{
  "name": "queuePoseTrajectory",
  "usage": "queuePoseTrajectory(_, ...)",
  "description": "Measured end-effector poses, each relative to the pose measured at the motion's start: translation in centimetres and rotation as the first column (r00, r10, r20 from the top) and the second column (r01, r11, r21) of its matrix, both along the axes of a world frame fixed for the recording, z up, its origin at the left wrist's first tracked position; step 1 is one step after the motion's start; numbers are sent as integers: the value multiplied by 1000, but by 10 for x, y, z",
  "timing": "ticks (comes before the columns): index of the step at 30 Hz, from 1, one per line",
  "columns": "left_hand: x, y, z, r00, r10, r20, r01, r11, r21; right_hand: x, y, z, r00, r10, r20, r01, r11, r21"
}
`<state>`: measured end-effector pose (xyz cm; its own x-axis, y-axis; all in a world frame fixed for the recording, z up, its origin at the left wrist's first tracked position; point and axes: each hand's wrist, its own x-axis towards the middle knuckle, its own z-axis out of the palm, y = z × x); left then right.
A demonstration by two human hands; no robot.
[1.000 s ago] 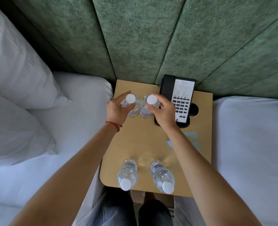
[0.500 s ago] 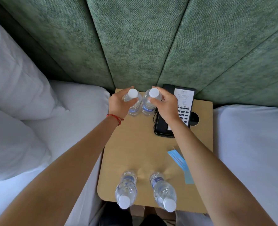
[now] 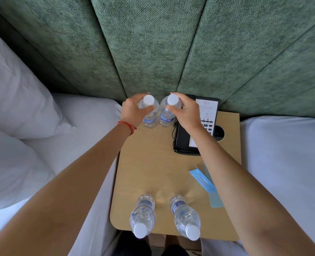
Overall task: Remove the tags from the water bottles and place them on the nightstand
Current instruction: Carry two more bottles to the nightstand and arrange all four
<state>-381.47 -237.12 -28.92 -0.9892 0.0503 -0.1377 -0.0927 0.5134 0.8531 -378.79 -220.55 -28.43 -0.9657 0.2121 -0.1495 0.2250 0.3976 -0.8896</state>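
Two clear water bottles with white caps stand side by side at the back of the wooden nightstand, close to the green wall. My left hand grips the left bottle near its neck. My right hand grips the right bottle the same way. Two more bottles, one on the left and one on the right, stand untouched at the front edge. Blue paper tags lie flat on the nightstand's right side, partly under my right forearm.
A black hotel phone with a white card lies at the back right, under my right wrist, next to a round hole in the top. White beds flank the nightstand, with pillows on the left. Green padded panels rise behind.
Both hands have carried the two back bottles further away from me, from beside the phone's keypad to the nightstand's rear edge near the wall.
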Motion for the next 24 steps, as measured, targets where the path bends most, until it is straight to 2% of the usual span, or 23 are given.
queuePoseTrajectory(10,0,4,7,995,75,-61,-78,996,-45,-3,-2,4,998,-66,-19,66,997,-30)
queuePoseTrajectory(18,-13,-10,8,992,-124,-18,121,987,-107,-9,5,9,991,130,18,-130,991,-11)
queuePoseTrajectory(22,-17,-14,10,981,-194,29,196,974,-113,-10,5,9,986,159,38,-159,987,-19)
queuePoseTrajectory(24,-16,-12,10,984,-176,25,178,977,-116,-8,2,7,990,135,37,-134,991,-24)
